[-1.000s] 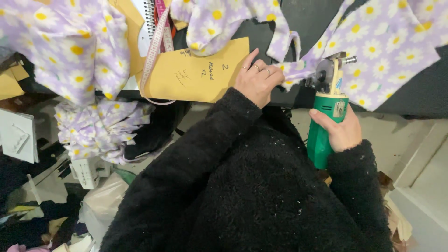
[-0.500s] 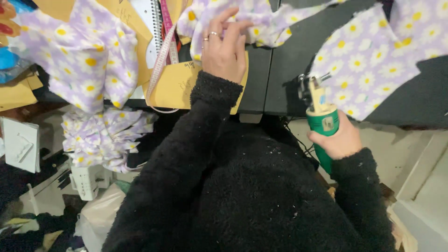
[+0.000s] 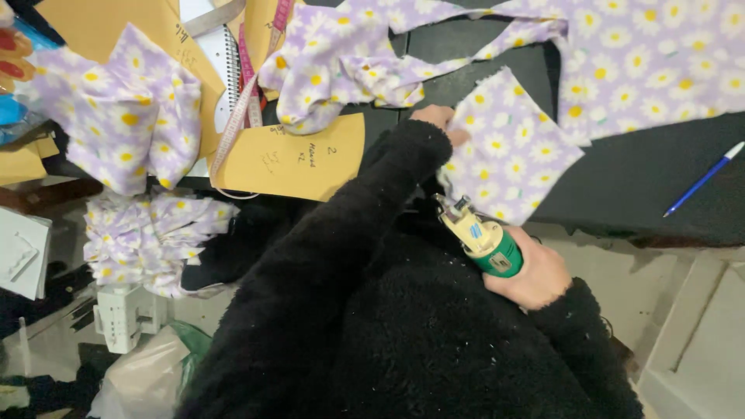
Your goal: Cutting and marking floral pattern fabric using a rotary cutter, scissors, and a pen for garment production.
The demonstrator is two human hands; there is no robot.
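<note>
A black worktable [image 3: 644, 186] ran across the upper part of the view, its front edge just beyond the fingers. Below it lay a pale, grey floor [image 3: 621, 279], scuffed and dull, near the fingers on the right side. A pale board or low ledge [image 3: 683, 326] crossed the lower right corner at a slant. Left of the fingers, under the table edge, the space sat in shadow. The light was soft and even.
</note>
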